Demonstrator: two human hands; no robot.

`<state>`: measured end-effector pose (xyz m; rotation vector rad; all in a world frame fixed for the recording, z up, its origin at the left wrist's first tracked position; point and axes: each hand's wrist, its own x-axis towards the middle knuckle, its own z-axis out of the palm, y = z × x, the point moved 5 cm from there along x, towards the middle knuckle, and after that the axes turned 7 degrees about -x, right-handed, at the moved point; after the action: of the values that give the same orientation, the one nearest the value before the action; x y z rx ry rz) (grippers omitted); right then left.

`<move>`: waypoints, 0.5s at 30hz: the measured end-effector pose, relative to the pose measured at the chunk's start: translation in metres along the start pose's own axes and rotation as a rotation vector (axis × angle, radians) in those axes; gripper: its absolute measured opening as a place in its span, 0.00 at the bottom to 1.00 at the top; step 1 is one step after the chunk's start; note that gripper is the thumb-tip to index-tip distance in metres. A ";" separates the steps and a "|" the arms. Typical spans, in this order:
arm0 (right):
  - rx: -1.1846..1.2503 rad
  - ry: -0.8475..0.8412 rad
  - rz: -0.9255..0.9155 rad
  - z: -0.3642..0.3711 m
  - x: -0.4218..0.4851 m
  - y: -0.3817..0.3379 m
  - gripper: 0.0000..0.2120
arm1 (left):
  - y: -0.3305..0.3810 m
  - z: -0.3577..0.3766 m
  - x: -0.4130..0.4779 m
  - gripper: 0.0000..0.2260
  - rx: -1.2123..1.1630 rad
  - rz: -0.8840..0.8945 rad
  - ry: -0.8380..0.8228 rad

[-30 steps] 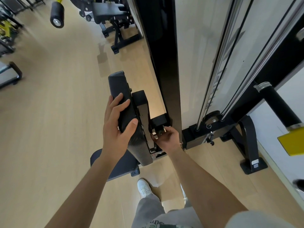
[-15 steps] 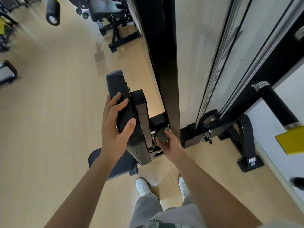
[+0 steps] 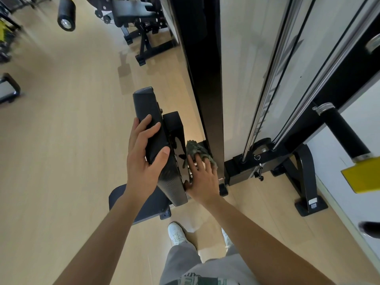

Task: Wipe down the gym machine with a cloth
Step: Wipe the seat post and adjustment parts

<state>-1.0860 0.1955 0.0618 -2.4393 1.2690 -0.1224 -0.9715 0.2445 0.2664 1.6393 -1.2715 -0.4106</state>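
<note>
While grey trousers [image 3: 181, 264] and white shoes [image 3: 176, 233] are seen nearest on the pale wooden floor [image 3: 61, 161], a padded seat [image 3: 148, 208] is found just ahead of them. Above it, an upright back pad [image 3: 148, 105] is gripped by the left hand [image 3: 144, 161], with the fingers curled over one face and the thumb clamped on the other. Just right of the pad, a dark green cloth [image 3: 196, 150] is pressed down by the right hand [image 3: 202, 179], whose fingers are held straight and slightly apart; the cloth is wedged between a glossy black bracket [image 3: 173, 128] and the machine's black post [image 3: 203, 68] and is partly covered by the fingertips. Right of the post, steel rods [image 3: 265, 112] and a black foot [image 3: 306, 177] are seen. Farther off, a bench [image 3: 131, 9] and a foam roller [image 3: 66, 14] are set well apart from the hands.
</note>
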 end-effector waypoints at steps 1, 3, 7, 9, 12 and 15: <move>-0.025 -0.033 0.007 0.001 0.003 -0.001 0.44 | 0.000 0.000 0.000 0.24 0.001 -0.001 -0.002; -0.054 -0.036 0.016 -0.003 0.009 -0.002 0.45 | 0.000 0.001 0.000 0.24 0.002 -0.001 -0.001; -0.069 -0.028 0.026 -0.009 0.025 -0.002 0.46 | -0.001 0.000 0.000 0.24 0.003 -0.003 0.002; -0.078 -0.050 0.031 -0.013 0.033 -0.003 0.46 | -0.001 -0.001 -0.001 0.24 0.003 -0.005 0.000; -0.090 -0.028 0.007 -0.017 0.034 -0.001 0.43 | -0.001 -0.001 -0.002 0.24 0.002 -0.008 -0.001; -0.069 0.061 -0.065 -0.015 0.025 0.007 0.35 | -0.001 0.000 -0.002 0.24 -0.002 -0.007 0.006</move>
<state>-1.0807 0.1671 0.0704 -2.5540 1.2396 -0.1750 -0.9712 0.2463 0.2647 1.6432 -1.2604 -0.4106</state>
